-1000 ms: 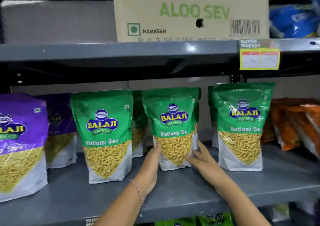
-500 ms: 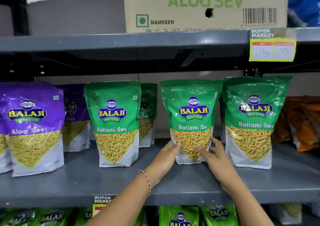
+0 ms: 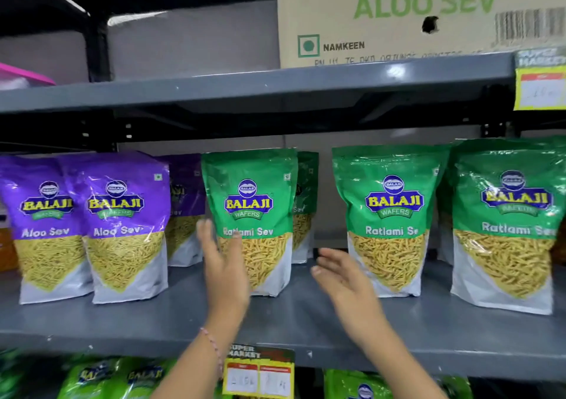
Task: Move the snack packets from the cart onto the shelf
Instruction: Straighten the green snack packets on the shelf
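Observation:
Green Ratlami Sev packets stand upright on the grey shelf: a left one, a middle one and a right one. Purple Aloo Sev packets stand further left. My left hand is open in front of the left green packet, fingers up, holding nothing. My right hand hovers open in the gap between the left and middle green packets, just clear of the middle one. The cart is out of view.
A cardboard Aloo Sev box sits on the upper shelf. Yellow price tags hang at the upper right and on the front edge below. More green packets fill the shelf underneath.
Both hands have let go of the middle green packet and pulled back to the left, fingers spread. The view has shifted left, showing more purple packets.

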